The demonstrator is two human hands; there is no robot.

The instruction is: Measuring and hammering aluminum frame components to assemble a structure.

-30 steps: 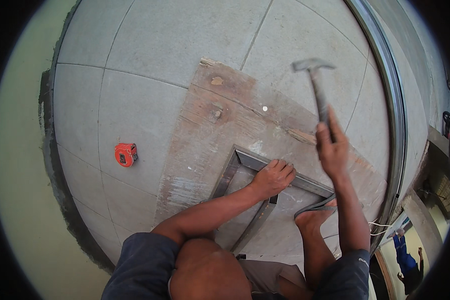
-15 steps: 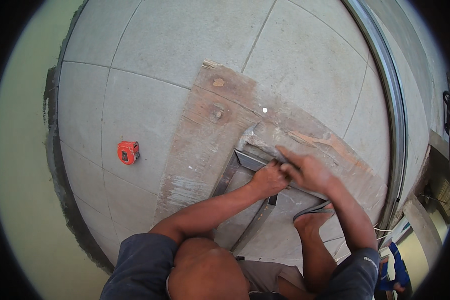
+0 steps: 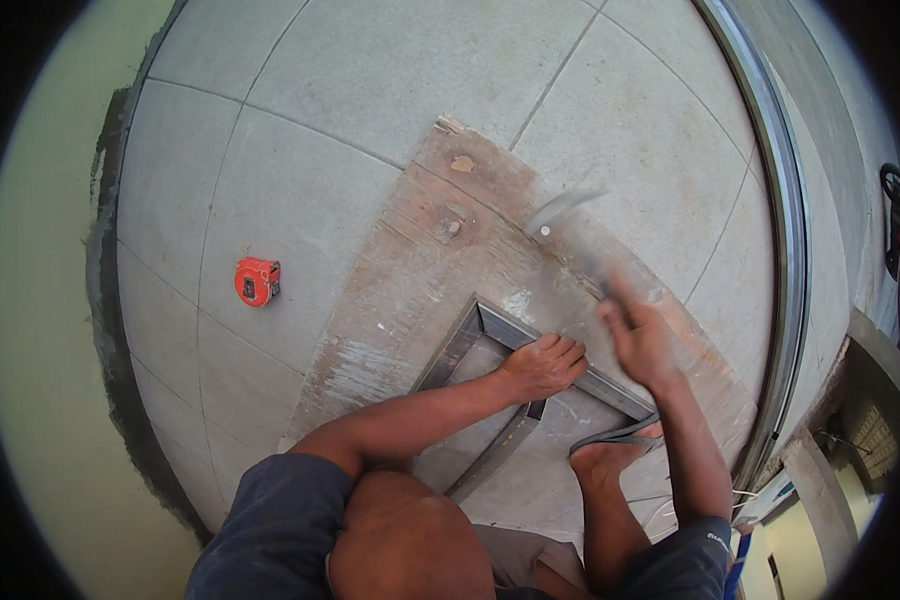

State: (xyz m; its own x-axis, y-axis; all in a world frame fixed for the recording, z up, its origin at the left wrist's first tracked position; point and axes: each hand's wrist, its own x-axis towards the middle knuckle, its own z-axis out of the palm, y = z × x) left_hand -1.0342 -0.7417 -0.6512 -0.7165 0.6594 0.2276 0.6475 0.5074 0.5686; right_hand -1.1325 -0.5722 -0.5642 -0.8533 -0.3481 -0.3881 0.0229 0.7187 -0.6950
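The dark grey angled metal frame (image 3: 505, 327) is gripped by the left hand (image 3: 545, 368), its fingers curled over one bar. Just right of that hand, a motion-blurred grey hammer (image 3: 560, 208) is held by the right hand (image 3: 640, 340), closed around the handle. Beneath both hands, a worn brown wooden board (image 3: 410, 260) is laid on pale grey floor tiles (image 3: 320, 60). Well left of the hands, a boxy red tape measure (image 3: 257, 282) is set on the tiles.
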